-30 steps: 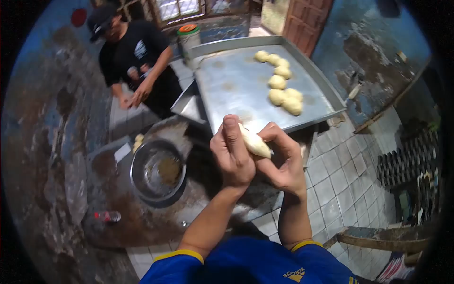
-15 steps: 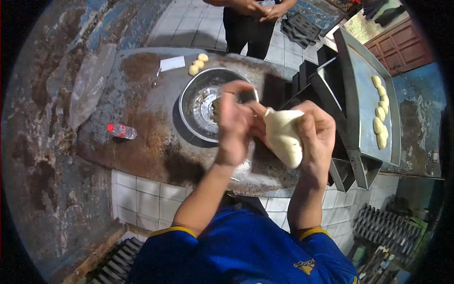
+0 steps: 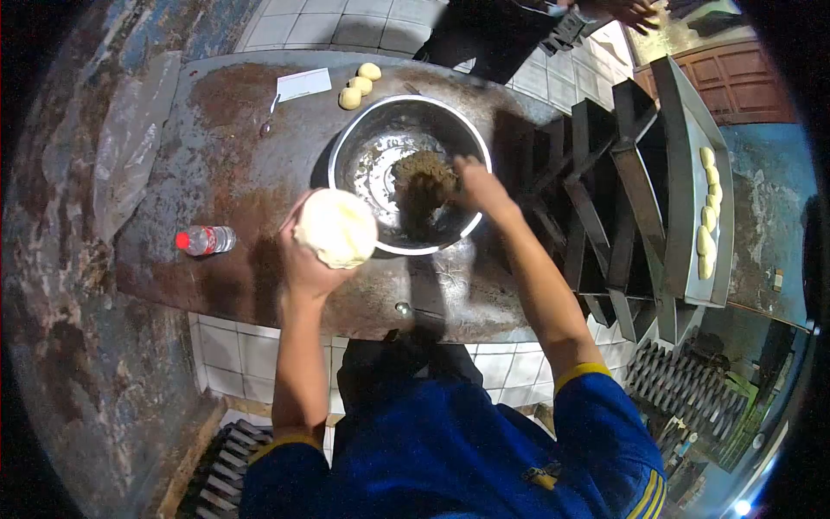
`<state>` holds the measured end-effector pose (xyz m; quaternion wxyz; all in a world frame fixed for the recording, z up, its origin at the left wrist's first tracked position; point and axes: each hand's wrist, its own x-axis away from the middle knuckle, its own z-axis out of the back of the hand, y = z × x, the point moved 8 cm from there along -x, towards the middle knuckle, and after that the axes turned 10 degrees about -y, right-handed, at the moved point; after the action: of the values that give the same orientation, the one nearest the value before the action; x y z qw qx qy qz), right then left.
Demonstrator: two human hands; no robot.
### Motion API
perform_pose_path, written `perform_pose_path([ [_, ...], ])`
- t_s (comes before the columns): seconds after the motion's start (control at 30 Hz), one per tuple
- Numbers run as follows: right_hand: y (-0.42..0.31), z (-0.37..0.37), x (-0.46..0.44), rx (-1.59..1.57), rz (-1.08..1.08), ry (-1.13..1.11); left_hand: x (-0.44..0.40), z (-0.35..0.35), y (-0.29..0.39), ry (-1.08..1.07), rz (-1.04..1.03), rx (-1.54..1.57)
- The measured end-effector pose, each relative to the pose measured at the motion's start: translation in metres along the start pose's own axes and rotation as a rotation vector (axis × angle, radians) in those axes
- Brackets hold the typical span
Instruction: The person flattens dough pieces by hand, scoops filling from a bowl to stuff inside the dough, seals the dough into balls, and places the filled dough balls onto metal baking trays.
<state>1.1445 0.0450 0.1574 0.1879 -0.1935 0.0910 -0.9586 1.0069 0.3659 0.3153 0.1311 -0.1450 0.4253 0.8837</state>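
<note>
My left hand (image 3: pixel 303 259) is closed around a piece of pale dough (image 3: pixel 339 228), now a broad round shape facing up, just left of the steel bowl's near rim. The steel bowl (image 3: pixel 344 147) holds a mound of brown crumbly filling (image 3: pixel 422 177). My right hand (image 3: pixel 481 185) reaches over the bowl's right side, its fingers at the edge of the filling. Those fingers are blurred and partly hidden, so their grip does not show. Behind the bowl, 3 small dough balls (image 3: pixel 360 86) sit in a row on the worn table (image 3: pixel 251 182).
A red-capped bottle (image 3: pixel 206 240) lies at the left, and a white paper (image 3: pixel 304 84) and a spoon (image 3: pixel 267 125) lie at the back. Stacked metal trays (image 3: pixel 640 190) stand on the right, the top one bearing several dough pieces (image 3: pixel 709 203). A person (image 3: pixel 484 35) stands across the table.
My hands have parted: the left took the dough leftward, while the right let go of it and moved over the bowl. The dough now looks rounder. The person opposite has shifted right.
</note>
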Motion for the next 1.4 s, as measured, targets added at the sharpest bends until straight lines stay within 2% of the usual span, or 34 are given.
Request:
perform_pose_path([
  [0.03,-0.008,-0.015,0.003,-0.007,-0.068,-0.216,0.004,0.012,-0.007,0.056,0.023,-0.085],
  [0.23,-0.006,-0.065,-0.005,0.119,-0.071,-0.113,0.094,0.05,-0.147,0.139,0.531,0.387],
  [0.27,-0.012,-0.059,-0.005,0.118,-0.043,-0.114,0.086,0.077,-0.124,0.053,0.392,-0.081],
  [0.33,-0.012,-0.057,-0.005,0.12,-0.02,-0.119,0.112,0.098,-0.134,-0.038,0.237,-0.535],
  [0.37,-0.01,-0.062,-0.007,0.11,0.013,-0.121,0.157,0.113,-0.196,0.132,0.472,-0.103],
  [0.43,-0.006,-0.066,-0.008,0.112,0.051,-0.127,0.173,0.117,-0.219,0.307,0.696,0.347],
  [0.47,-0.006,-0.066,-0.008,0.091,0.044,-0.104,0.163,0.136,-0.202,0.217,0.605,0.078],
  [0.57,-0.002,-0.064,-0.011,0.106,0.061,-0.058,0.139,0.146,-0.187,0.069,0.632,-0.085],
  [0.6,-0.001,-0.063,-0.013,0.105,0.019,-0.075,0.105,0.147,-0.143,0.025,0.458,-0.287],
  [0.67,0.003,-0.063,-0.017,0.112,-0.014,-0.091,0.103,0.139,-0.125,-0.01,0.287,-0.487],
  [0.7,0.008,-0.063,-0.018,0.085,0.007,-0.042,0.138,0.135,-0.174,0.13,0.558,-0.032],
  [0.77,0.015,-0.06,-0.021,0.063,0.04,0.009,0.153,0.121,-0.187,0.282,0.803,0.439],
  [0.8,0.019,-0.055,-0.02,-0.044,0.055,0.051,0.1,0.125,-0.129,0.182,0.581,0.104],
  [0.83,0.019,-0.051,-0.02,-0.155,0.069,0.093,0.081,0.12,-0.105,0.123,0.469,-0.062],
  [0.87,0.015,-0.044,-0.019,-0.109,0.023,0.094,0.063,0.114,-0.08,0.084,0.353,-0.23],
  [0.9,0.01,-0.043,-0.019,-0.109,0.03,0.096,0.064,0.105,-0.082,0.055,0.354,-0.213],
  [0.97,0.017,-0.051,-0.02,0.0,-0.163,0.019,0.053,0.087,-0.07,0.008,0.339,-0.174],
  [1.07,0.013,-0.057,-0.02,0.042,-0.265,-0.065,0.034,0.063,-0.046,-0.06,0.292,-0.201],
  [1.17,0.016,-0.068,-0.021,0.032,-0.268,-0.013,0.032,0.042,-0.036,-0.133,0.257,-0.254],
  [1.23,0.021,-0.066,-0.023,0.003,-0.233,0.007,0.024,0.029,-0.026,-0.194,0.229,-0.156],
  [1.27,0.023,-0.063,-0.024,-0.016,-0.195,0.026,0.023,0.025,-0.022,-0.204,0.289,-0.075],
  [1.37,0.024,-0.032,-0.016,-0.209,-0.211,0.067,0.008,0.026,0.004,-0.184,0.252,-0.074],
  [1.4,0.033,-0.036,-0.019,-0.234,-0.128,0.149,0.007,0.022,0.006,-0.196,0.234,-0.112],
])
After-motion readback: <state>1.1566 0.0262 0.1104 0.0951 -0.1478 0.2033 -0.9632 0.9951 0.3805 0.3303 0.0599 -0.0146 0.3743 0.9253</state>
